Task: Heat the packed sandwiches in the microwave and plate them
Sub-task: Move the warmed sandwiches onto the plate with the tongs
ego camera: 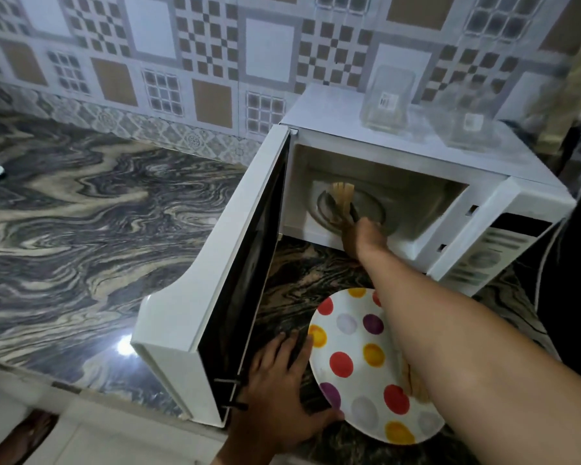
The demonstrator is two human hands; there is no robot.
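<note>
1. Head view: right hand (364, 238), arm outstretched, closed around tongs (344, 209) gripping a sandwich (342, 196) inside the open microwave (416, 152).
2. Left hand (279, 384), fingers spread flat, steadies the dotted plate (356, 364) on the near tabletop (81, 213).

Her right arm stretches forward, bare to the elbow, and the right hand (366, 238) is closed in a grip, knuckles up, wrist bent slightly down. The left hand (279, 391) lies low and near the body, palm down, fingers spread and reaching forward.
</note>
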